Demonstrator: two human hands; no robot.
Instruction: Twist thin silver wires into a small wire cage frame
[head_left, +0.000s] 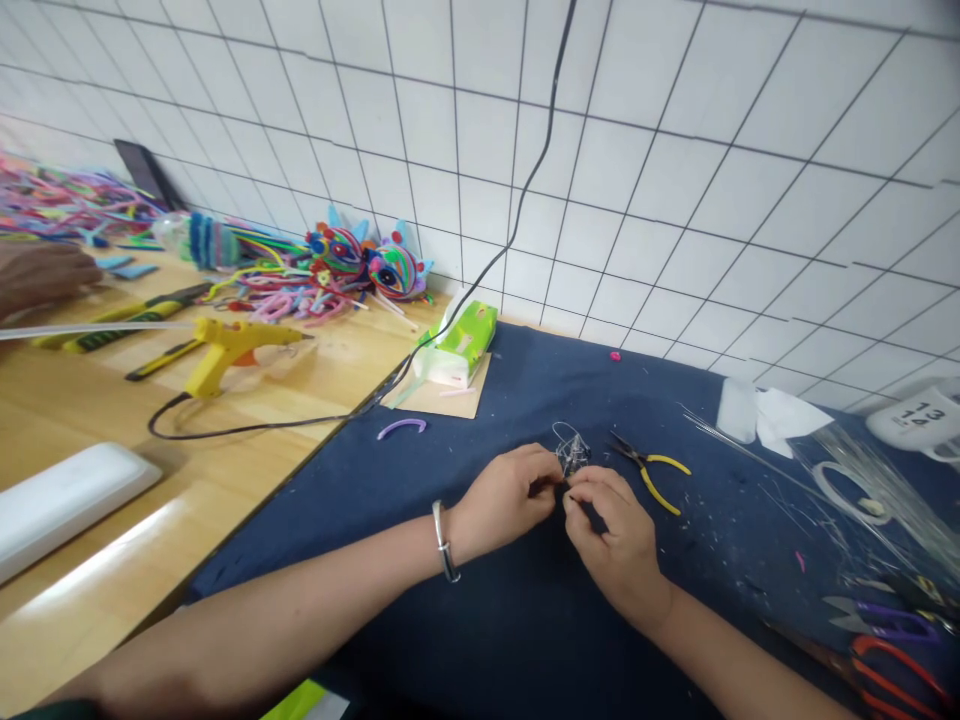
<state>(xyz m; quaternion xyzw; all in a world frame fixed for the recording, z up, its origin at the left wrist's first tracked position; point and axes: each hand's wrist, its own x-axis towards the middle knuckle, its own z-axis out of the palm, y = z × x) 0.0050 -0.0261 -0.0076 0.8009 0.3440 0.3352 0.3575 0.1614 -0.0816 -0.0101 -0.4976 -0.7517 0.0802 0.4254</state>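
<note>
A small tangled piece of thin silvery wire (573, 449) stands up at the fingertips of both hands. My left hand (511, 502), with a silver bangle at the wrist, has its fingers closed in a pinch at the lower left of the wire. From the other side my right hand (616, 540) pinches the wire's lower end between thumb and fingers. The exact grip points are partly hidden by the fingers. Just right of the wire lie needle-nose pliers (649, 468) with yellow handles, their jaws toward it.
A yellow glue gun (232, 350) lies on the wooden table, its black cord (270, 430) running across to a green tissue pack (471, 335). Scissors (892, 650) and clear strands (885, 480) lie at right. A co-worker's hand (45, 275) is at far left.
</note>
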